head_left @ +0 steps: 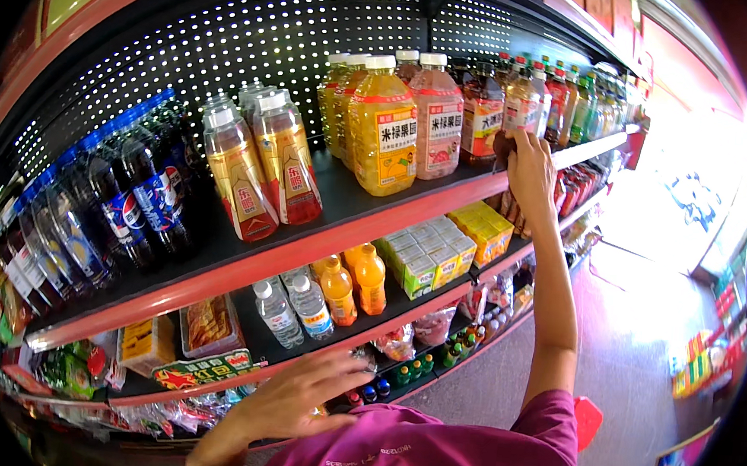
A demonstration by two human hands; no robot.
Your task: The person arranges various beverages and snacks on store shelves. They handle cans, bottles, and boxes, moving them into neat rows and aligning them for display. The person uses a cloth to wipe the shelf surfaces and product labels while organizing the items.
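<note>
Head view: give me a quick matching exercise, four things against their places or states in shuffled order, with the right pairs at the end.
Things
1. right hand
2. left hand
3. pink bottle
4. yellow cartons

Places or states
A. on a lower shelf, right of the green-and-white cartons
B. low in view beside the purple shirt, nothing seen in it
C. at a dark brown item by the upper shelf
D. just right of a yellow bottle

Pairs: 1-C, 2-B, 3-D, 4-A
</note>
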